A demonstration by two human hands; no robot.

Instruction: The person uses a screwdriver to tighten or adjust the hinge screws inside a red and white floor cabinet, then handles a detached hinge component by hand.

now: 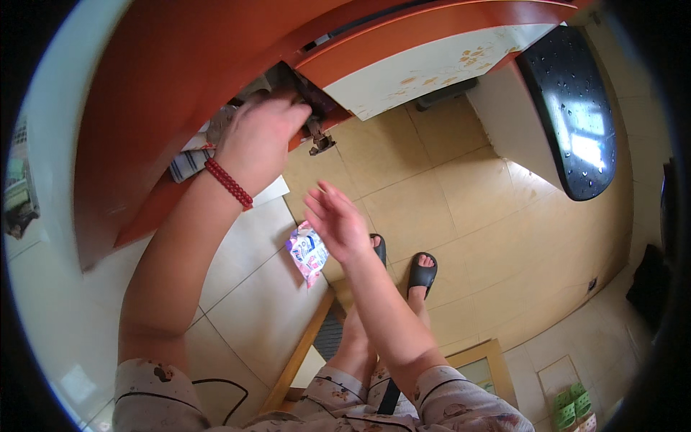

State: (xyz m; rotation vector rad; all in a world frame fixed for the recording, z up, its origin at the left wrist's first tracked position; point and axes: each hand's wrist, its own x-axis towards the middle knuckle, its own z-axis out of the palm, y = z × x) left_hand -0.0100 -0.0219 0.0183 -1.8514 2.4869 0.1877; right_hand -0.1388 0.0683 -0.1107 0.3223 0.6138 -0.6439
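Note:
My left hand (263, 133), with a dark red bead bracelet (229, 183) on its wrist, reaches into the open compartment of an orange-red cabinet (137, 129). Its fingertips are hidden inside, so what they touch does not show. Close to that hand, a brownish metal hinge (322, 144) sticks out from the cabinet edge. A striped cloth-like item (189, 164) lies in the compartment below the wrist. My right hand (337, 225) hangs in the air, open, its fingers slightly bent and empty. Below and left of it is a pink, white and purple plastic pouch (308, 253), partly covered by the hand.
A white drawer front with a floral print (425, 68) juts out at the upper right. Beyond it stands a glossy black, wet countertop (572, 115). My feet, in black slippers (423, 272), stand on the tiled floor (468, 237). Green clogs (572, 405) are at lower right.

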